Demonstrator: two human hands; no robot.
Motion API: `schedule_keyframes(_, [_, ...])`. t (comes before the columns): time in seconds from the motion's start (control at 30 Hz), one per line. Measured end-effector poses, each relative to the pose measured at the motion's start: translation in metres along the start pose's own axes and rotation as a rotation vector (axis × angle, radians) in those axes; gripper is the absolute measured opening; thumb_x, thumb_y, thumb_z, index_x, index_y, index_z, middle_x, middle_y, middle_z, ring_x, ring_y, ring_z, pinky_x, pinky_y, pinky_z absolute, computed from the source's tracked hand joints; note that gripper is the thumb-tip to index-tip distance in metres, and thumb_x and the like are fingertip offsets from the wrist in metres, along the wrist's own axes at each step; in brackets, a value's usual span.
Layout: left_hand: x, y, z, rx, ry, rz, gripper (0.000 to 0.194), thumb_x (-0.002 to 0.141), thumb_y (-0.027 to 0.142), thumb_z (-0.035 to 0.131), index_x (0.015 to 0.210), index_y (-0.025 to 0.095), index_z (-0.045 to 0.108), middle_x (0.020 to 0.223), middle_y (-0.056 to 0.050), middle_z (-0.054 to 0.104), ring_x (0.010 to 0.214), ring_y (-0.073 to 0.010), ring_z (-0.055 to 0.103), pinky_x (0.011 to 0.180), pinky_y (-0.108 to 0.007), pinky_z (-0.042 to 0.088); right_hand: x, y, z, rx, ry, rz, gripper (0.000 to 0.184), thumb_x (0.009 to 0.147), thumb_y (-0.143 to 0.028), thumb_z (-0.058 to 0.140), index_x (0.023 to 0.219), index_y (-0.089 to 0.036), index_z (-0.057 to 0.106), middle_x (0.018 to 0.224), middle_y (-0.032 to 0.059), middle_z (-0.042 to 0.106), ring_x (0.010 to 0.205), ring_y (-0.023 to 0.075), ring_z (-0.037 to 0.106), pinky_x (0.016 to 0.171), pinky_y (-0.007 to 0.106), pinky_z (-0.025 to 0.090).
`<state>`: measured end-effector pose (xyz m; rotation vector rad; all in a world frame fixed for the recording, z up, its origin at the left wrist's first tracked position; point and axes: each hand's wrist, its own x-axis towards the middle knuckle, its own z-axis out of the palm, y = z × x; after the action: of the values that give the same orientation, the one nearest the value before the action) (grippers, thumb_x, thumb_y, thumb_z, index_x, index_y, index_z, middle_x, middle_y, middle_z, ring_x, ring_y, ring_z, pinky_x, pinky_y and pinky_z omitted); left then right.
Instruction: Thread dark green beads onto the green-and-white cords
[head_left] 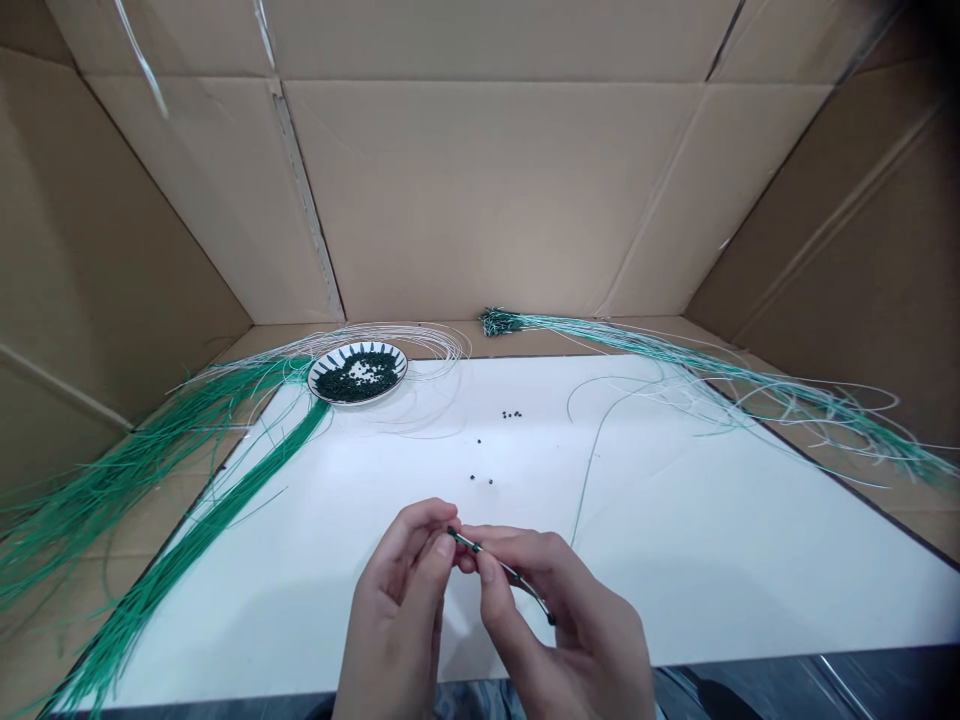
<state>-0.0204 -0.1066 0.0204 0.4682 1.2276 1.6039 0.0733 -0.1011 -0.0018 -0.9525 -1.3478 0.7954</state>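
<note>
Near the front of the white board, my left hand point(405, 590) pinches the left end of a thin strand strung with small dark beads point(466, 543). Close beside it, my right hand point(562, 605) grips the same strand between thumb and fingers, and its lower end curves down to a dark bead cluster point(551, 618). The fingertips of both hands almost meet. A few loose dark beads point(512, 414) lie on the board beyond my hands. Parts of the strand are covered by my fingers.
A striped-rim plate point(315, 385) of dark beads stands back left. Green strands point(202, 525) and pale looped strands point(420, 335) lie around it. A bundle of beaded strands point(660, 347) stretches along the back right. Cardboard walls point(487, 200) enclose the white board point(712, 560).
</note>
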Motion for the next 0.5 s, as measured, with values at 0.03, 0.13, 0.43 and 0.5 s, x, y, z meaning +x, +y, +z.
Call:
schedule_keyframes(0.03, [-0.0001,-0.0001,0.0003,-0.002,0.002,0.0,0.016,0.069,0.029,0.084,0.08,0.021,0.075,0.071,0.002,0.072,0.071,-0.0146,0.065,0.07,-0.021,0.053,-0.0005,0.0013,0.0001,-0.007,-0.002,-0.005,0.02,0.089,-0.012,0.065,0.09,-0.029,0.074,0.092,-0.0041,0.08,0.087,0.0135,0.076,0.079,0.017,0.06])
schedule_keyframes(0.13, [0.0001,-0.0011,0.001,0.0,0.007,0.0,0.014,0.07,0.029,0.082,0.08,0.022,0.075,0.071,0.003,0.073,0.071,-0.0134,0.064,0.069,-0.018,0.053,-0.0015,0.0031,0.0003,-0.031,0.004,-0.019,0.019,0.089,-0.013,0.065,0.091,-0.029,0.074,0.092,-0.0033,0.08,0.087,0.0149,0.076,0.077,0.018,0.06])
schedule_keyframes(0.43, [0.0005,-0.0026,-0.0001,0.003,-0.007,0.005,0.014,0.07,0.029,0.083,0.078,0.021,0.075,0.068,0.003,0.071,0.07,-0.0136,0.064,0.071,-0.02,0.052,0.0002,0.0023,-0.0012,0.008,-0.02,0.041,0.017,0.091,-0.015,0.064,0.089,-0.029,0.072,0.09,-0.005,0.079,0.086,0.0126,0.075,0.079,0.016,0.06])
schedule_keyframes(0.5, [0.0005,-0.0027,-0.0009,0.008,-0.026,0.001,0.013,0.072,0.029,0.082,0.079,0.021,0.075,0.068,0.003,0.071,0.07,-0.0138,0.064,0.072,-0.021,0.052,0.0016,0.0009,-0.0021,0.015,-0.022,0.056,0.017,0.09,-0.014,0.064,0.087,-0.029,0.072,0.088,-0.0055,0.079,0.083,0.0117,0.075,0.077,0.015,0.06])
